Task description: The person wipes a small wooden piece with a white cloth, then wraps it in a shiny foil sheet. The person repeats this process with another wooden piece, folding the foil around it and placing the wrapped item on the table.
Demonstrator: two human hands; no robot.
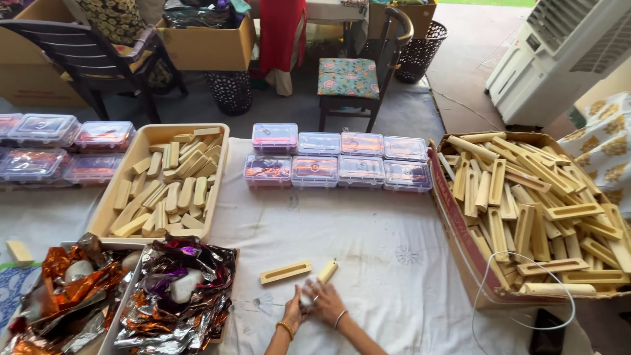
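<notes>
My left hand (291,317), with a gold bangle on the wrist, and my right hand (327,303), with a ring and a silver bangle, meet at the lower middle of the white cloth (394,263). Together they close around a small white lump (305,300), which is mostly hidden by the fingers. Just beyond the hands lie a slotted wooden holder (285,272) and a short pale wooden block (327,271), both flat on the cloth and untouched.
A beige tray (105,209) of wooden blocks sits at the left, above trays of crumpled foil (174,309) with white lumps. Lidded clear plastic boxes (338,162) line the back. A cardboard box (453,220) of slotted wooden pieces stands at the right, with a white cable (483,289) nearby.
</notes>
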